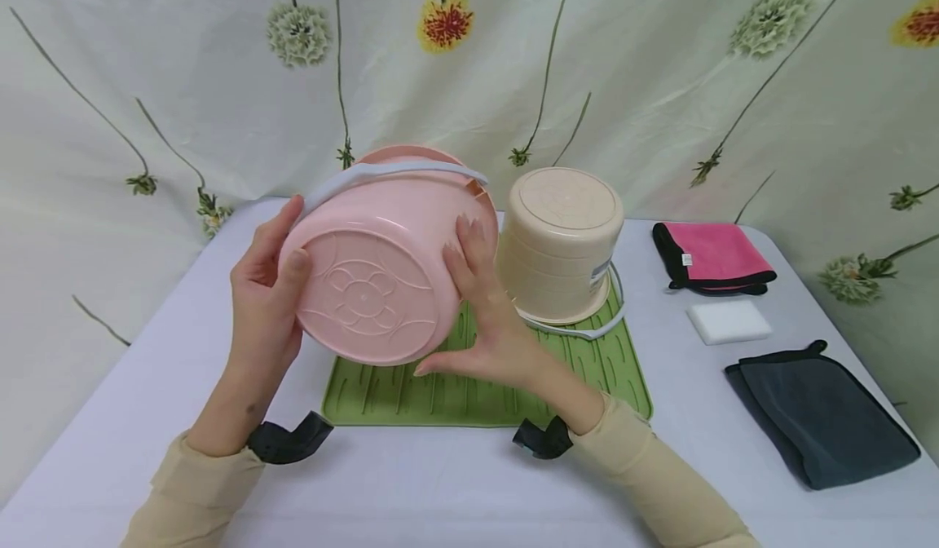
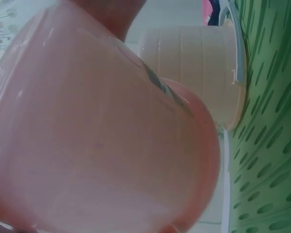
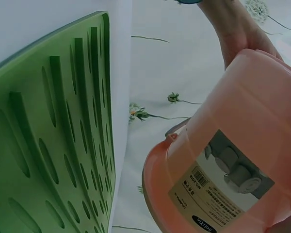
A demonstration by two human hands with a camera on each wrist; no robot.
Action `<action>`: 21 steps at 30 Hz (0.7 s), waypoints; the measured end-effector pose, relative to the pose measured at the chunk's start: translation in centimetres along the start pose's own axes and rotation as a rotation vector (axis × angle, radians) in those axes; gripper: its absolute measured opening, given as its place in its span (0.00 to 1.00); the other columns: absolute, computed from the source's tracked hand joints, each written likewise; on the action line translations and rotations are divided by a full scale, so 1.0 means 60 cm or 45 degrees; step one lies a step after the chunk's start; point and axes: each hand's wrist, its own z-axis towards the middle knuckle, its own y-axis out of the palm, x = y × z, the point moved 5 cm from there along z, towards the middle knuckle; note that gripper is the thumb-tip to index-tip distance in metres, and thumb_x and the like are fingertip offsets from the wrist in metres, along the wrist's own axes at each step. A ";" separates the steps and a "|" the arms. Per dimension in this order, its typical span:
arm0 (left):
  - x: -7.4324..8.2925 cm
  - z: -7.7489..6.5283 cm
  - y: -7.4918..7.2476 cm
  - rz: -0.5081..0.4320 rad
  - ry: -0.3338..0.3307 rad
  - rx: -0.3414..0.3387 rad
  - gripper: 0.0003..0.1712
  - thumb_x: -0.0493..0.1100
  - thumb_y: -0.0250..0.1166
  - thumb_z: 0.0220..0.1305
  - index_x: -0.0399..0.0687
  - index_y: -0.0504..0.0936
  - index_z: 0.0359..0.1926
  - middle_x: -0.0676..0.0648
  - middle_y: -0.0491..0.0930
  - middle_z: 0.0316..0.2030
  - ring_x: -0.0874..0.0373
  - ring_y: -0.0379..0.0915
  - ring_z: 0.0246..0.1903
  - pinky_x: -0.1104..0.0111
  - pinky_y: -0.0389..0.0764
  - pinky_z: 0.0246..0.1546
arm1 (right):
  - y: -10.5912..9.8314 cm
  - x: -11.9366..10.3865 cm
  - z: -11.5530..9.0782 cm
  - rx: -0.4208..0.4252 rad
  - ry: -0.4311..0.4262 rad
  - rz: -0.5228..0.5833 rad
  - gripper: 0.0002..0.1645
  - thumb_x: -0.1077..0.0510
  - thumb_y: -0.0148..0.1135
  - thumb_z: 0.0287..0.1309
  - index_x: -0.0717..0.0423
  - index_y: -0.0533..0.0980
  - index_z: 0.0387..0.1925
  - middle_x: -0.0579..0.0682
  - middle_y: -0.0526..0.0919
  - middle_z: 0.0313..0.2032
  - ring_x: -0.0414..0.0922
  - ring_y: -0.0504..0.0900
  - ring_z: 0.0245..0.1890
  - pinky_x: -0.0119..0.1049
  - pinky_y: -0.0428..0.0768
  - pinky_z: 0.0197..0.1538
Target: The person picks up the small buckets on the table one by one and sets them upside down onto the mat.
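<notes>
A pink plastic bucket (image 1: 367,287) is held tilted above the mat, its patterned base turned toward the head camera. My left hand (image 1: 267,275) grips it at the left edge of the base, thumb on the base rim. My right hand (image 1: 495,311) touches its right side with fairly straight fingers, thumb spread away below. The bucket's pale grey handle (image 1: 396,169) lies across its upper side. A printed label (image 3: 223,182) shows on its wall in the right wrist view. Beside it, a cream bucket (image 1: 561,242) stands upside down on the green ridged mat (image 1: 411,397).
On the right side of the white table (image 1: 411,491) lie a folded pink cloth (image 1: 722,253) with black edging, a white sponge block (image 1: 729,321) and a folded dark grey cloth (image 1: 822,417). A flower-print curtain (image 1: 623,59) hangs behind the table.
</notes>
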 end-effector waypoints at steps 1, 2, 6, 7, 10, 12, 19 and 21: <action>0.000 -0.001 0.001 0.006 -0.009 0.015 0.25 0.36 0.67 0.58 0.39 0.76 0.58 0.40 0.70 0.52 0.54 0.69 0.46 0.73 0.77 0.41 | 0.001 0.000 0.000 0.000 -0.012 -0.025 0.61 0.32 0.61 0.48 0.33 0.34 0.73 0.47 0.32 0.72 0.65 0.33 0.67 0.58 0.41 0.65; 0.000 -0.001 0.001 0.020 -0.018 0.029 0.24 0.36 0.67 0.58 0.39 0.76 0.57 0.40 0.71 0.52 0.54 0.69 0.47 0.73 0.76 0.41 | 0.002 0.002 0.000 0.002 -0.019 -0.051 0.60 0.32 0.60 0.48 0.33 0.35 0.73 0.46 0.33 0.72 0.65 0.34 0.67 0.59 0.40 0.65; 0.000 -0.002 0.002 0.107 -0.083 0.051 0.22 0.34 0.62 0.61 0.38 0.76 0.57 0.39 0.69 0.52 0.54 0.68 0.48 0.73 0.76 0.42 | 0.003 0.009 -0.001 0.004 0.040 -0.055 0.59 0.31 0.60 0.47 0.32 0.36 0.73 0.48 0.36 0.72 0.63 0.36 0.68 0.57 0.43 0.65; 0.000 -0.001 0.003 0.133 -0.103 0.045 0.22 0.33 0.61 0.62 0.38 0.76 0.57 0.39 0.69 0.52 0.53 0.68 0.48 0.73 0.76 0.42 | 0.002 0.012 -0.002 0.002 0.068 -0.041 0.60 0.31 0.60 0.47 0.32 0.37 0.73 0.49 0.37 0.72 0.62 0.36 0.68 0.56 0.43 0.65; 0.000 0.002 0.004 0.184 -0.176 -0.021 0.25 0.31 0.57 0.63 0.42 0.71 0.62 0.39 0.66 0.55 0.52 0.66 0.50 0.73 0.76 0.43 | -0.001 0.020 -0.004 0.004 0.152 0.000 0.60 0.29 0.60 0.45 0.31 0.37 0.73 0.55 0.39 0.72 0.61 0.36 0.69 0.54 0.44 0.66; 0.003 0.005 0.006 0.242 -0.208 -0.135 0.32 0.29 0.57 0.62 0.47 0.65 0.67 0.39 0.64 0.58 0.50 0.63 0.54 0.72 0.76 0.43 | -0.004 0.026 -0.004 0.012 0.202 0.049 0.61 0.29 0.61 0.44 0.32 0.38 0.73 0.57 0.40 0.72 0.59 0.37 0.69 0.53 0.45 0.66; 0.009 0.038 0.015 0.576 -0.194 -0.709 0.65 0.19 0.67 0.40 0.55 0.43 0.74 0.44 0.44 0.70 0.52 0.41 0.68 0.70 0.61 0.59 | -0.016 0.061 0.001 0.054 0.473 0.400 0.66 0.32 0.64 0.45 0.48 0.37 0.74 0.46 0.41 0.72 0.46 0.45 0.70 0.46 0.52 0.66; 0.005 0.052 0.011 0.689 -0.208 -0.794 0.66 0.20 0.70 0.38 0.55 0.45 0.74 0.48 0.43 0.71 0.54 0.39 0.68 0.67 0.56 0.62 | -0.017 0.075 0.005 0.066 0.556 0.459 0.66 0.31 0.64 0.45 0.47 0.36 0.74 0.44 0.39 0.72 0.43 0.43 0.70 0.47 0.50 0.66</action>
